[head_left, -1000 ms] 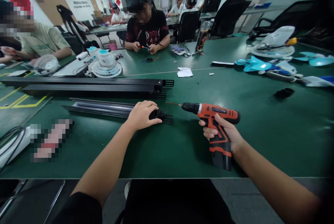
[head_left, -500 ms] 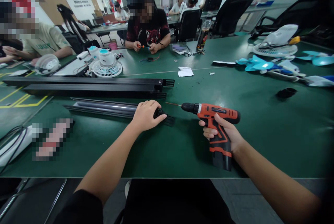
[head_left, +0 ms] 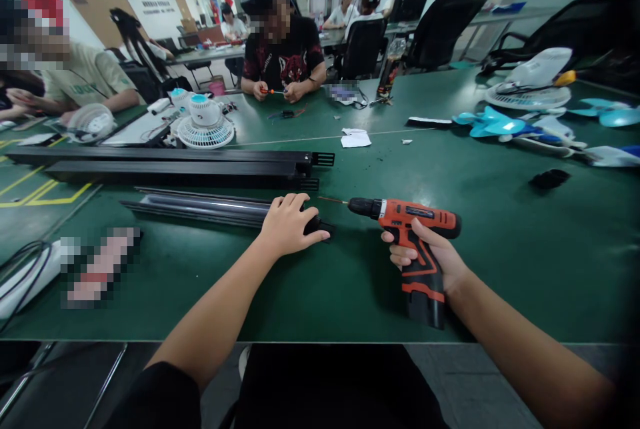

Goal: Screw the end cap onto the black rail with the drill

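Note:
My right hand (head_left: 450,262) is wrapped round the handle of an orange and black cordless drill (head_left: 420,215). The drill's long thin bit (head_left: 333,200) points left, just past the fingers of my left hand (head_left: 286,225). That hand lies palm down over the right end of a black metal profile (head_left: 210,211), its thumb and fingers around a black end piece (head_left: 324,225). My palm and fingers cover much of the end piece. Behind the profile, two long black square tubes (head_left: 175,174) lie side by side, with slotted tabs at their right ends.
White fan parts (head_left: 205,129) stand at the back left, with blue fan blades (head_left: 493,122) at the right. A black ring-shaped part (head_left: 550,179) lies on the green table (head_left: 350,295). Across it a person (head_left: 283,49) holds a screwdriver. A bottle (head_left: 390,72) stands behind.
My left hand has shifted slightly to the right over the end piece, and its thumb reaches further right. The drill has stayed almost still in my right hand.

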Tool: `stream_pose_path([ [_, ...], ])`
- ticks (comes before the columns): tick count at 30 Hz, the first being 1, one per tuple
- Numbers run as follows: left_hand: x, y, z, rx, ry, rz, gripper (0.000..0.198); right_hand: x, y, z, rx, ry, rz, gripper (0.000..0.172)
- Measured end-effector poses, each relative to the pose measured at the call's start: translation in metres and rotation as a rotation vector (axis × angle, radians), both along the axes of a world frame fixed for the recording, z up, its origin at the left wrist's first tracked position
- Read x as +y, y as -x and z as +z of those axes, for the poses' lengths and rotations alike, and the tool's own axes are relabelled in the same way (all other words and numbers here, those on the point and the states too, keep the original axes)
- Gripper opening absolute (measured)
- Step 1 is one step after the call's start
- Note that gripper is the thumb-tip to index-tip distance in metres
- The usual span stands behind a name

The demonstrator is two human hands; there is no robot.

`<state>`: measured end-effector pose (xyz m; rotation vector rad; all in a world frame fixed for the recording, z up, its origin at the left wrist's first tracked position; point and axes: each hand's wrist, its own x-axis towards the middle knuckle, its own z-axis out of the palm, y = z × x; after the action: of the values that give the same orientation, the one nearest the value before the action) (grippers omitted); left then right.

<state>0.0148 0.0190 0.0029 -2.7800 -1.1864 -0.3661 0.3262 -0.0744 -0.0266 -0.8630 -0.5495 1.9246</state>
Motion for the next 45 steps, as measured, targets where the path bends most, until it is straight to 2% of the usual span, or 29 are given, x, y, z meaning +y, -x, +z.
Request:
stream_pose_path([
  [9,0.000,0.000,0.000,-0.035,0.013,0.019,0.059,0.000,0.003,0.004,-0.025,-0.033,-0.016,0.035],
  [13,0.006,0.001,0.003,-0.165,0.093,0.041,0.036,0.000,0.001,0.001,-0.031,-0.025,0.003,0.037],
  [15,0.008,0.003,0.003,-0.196,0.115,0.024,0.037,0.000,0.000,-0.001,-0.032,-0.016,0.029,0.040],
  [18,0.008,0.002,0.005,-0.204,0.036,0.067,0.033,0.001,-0.001,-0.001,-0.058,-0.042,0.025,0.039],
  [21,0.001,-0.002,0.009,-0.118,-0.021,0.139,0.027,0.000,0.000,0.000,-0.063,-0.056,0.013,0.037],
  [25,-0.007,-0.011,0.017,-0.005,0.006,0.183,0.028,0.000,-0.001,-0.002,-0.034,-0.026,0.013,0.036],
  [31,-0.004,-0.019,0.023,0.117,0.045,0.098,0.039,0.001,-0.004,-0.008,0.004,-0.025,-0.002,0.034],
  [38,0.006,-0.028,0.027,0.209,-0.010,0.053,0.039,0.001,-0.003,-0.004,-0.006,-0.022,0.042,0.041],
  [41,0.014,-0.035,0.036,0.224,0.039,0.121,0.034,0.002,-0.003,-0.002,0.006,-0.005,0.049,0.043],
  [45,0.028,-0.048,0.048,0.269,0.212,0.271,0.026,0.002,-0.003,-0.002,0.023,0.010,0.049,0.042],
])
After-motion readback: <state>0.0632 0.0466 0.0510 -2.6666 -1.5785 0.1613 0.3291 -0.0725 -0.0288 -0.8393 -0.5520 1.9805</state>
